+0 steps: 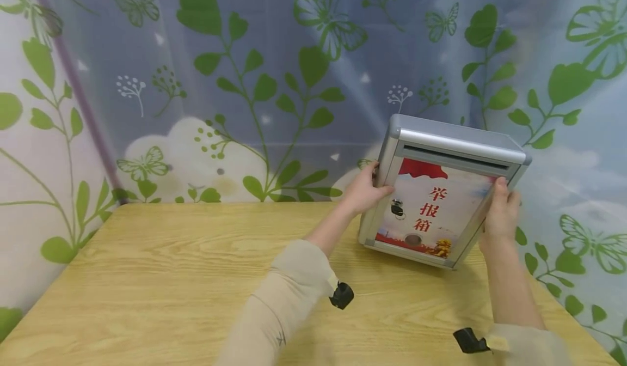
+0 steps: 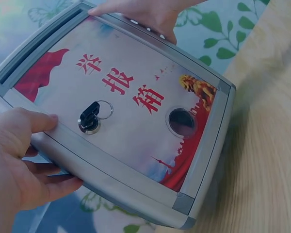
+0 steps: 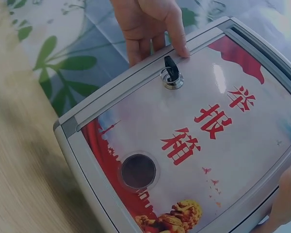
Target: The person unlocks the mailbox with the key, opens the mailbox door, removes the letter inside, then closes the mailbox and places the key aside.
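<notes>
A silver metal drop box [image 1: 453, 191] with a printed front panel and red Chinese characters is held tilted over the right part of the table. My left hand [image 1: 366, 190] grips its left side, thumb on the front frame and fingers behind. On the opposite side, my right hand [image 1: 501, 213] holds the edge, thumb also on the front. A narrow slot [image 1: 455, 157] runs along the top of the front. In the left wrist view, a black-headed key [image 2: 90, 112] with a ring sits in the lock. A round dark window [image 3: 138, 171] shows low on the panel.
The wooden table [image 1: 196, 268] spreads to the left and below the box, with a shadow under the box. Behind it hangs a curtain [image 1: 274, 83] printed with green leaves and butterflies, close to the box. Small black devices [image 1: 341, 295] are strapped at both sleeves.
</notes>
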`<act>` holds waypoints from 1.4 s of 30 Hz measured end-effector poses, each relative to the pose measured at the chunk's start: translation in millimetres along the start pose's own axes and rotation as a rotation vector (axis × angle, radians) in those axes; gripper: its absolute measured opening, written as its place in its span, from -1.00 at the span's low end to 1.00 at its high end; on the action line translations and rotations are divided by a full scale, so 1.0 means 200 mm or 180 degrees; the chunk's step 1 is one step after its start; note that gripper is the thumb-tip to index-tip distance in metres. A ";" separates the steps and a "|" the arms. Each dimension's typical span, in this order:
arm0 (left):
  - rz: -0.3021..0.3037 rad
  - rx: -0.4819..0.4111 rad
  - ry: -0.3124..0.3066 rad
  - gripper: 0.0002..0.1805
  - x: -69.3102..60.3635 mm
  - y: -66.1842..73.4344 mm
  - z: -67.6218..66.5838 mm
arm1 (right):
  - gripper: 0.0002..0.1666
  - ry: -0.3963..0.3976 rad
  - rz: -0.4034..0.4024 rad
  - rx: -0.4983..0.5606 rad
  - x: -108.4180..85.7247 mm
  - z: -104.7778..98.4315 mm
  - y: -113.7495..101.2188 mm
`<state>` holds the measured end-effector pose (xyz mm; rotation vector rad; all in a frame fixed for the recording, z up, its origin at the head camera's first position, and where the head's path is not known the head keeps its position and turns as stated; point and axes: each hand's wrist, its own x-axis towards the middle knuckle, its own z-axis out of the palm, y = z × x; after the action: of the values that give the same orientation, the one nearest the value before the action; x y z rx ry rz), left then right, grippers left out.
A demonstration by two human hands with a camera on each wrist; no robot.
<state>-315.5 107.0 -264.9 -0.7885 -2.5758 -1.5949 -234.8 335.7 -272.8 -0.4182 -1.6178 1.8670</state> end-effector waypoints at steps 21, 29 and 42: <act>-0.0295 0.0318 0.0399 -0.23 -0.19 -0.14 -0.32 | -0.39 -0.0560 0.0122 -0.0059 -0.11 0.34 0.06; -0.0313 0.0261 0.0529 -0.23 -0.26 -0.20 -0.40 | -0.27 -0.0812 0.0182 -0.0005 -0.16 0.43 0.08; -0.0404 0.0171 0.0708 -0.20 -0.36 -0.28 -0.54 | -0.07 -0.1228 0.0246 -0.0124 -0.24 0.59 0.14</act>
<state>-302.9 -33.9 -279.8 -0.4240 -2.5399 -1.5374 -277.2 213.6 -285.1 -0.1414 -1.9124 2.0713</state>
